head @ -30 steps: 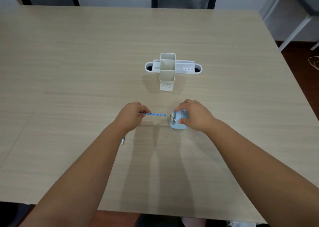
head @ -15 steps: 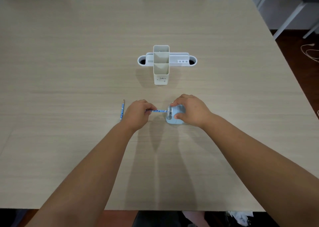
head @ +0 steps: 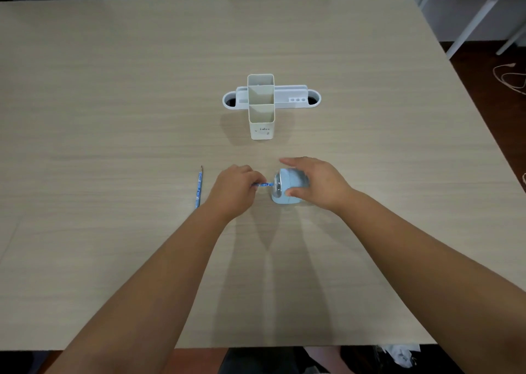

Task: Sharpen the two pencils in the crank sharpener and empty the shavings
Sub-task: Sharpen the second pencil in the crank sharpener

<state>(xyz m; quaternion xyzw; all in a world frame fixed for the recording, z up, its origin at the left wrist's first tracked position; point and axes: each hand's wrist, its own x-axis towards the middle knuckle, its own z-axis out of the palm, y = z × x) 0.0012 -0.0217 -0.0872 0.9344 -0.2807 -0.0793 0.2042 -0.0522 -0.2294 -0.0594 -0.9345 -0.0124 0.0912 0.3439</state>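
Observation:
A small light-blue crank sharpener [head: 284, 187] sits on the wooden table [head: 113, 103], its clear front facing left. My left hand [head: 234, 190] pinches a blue patterned pencil [head: 263, 185] whose tip goes into the sharpener's front; only a short stretch of it shows. My right hand [head: 316, 185] lies over the sharpener's right side, its fingers spread and lifted, thumb touching the body; the crank is hidden. A second blue pencil [head: 199, 187] lies on the table left of my left hand, point away from me.
A white desk organiser [head: 262, 109] with tall square compartments and side trays stands behind the sharpener. A chair back shows beyond the far edge, and white table legs and a cable on the floor at right.
The pencil has gone deeper into the sharpener, leaving less of it showing. My right hand's fingers have loosened and lifted from the sharpener's top. The second pencil came into view.

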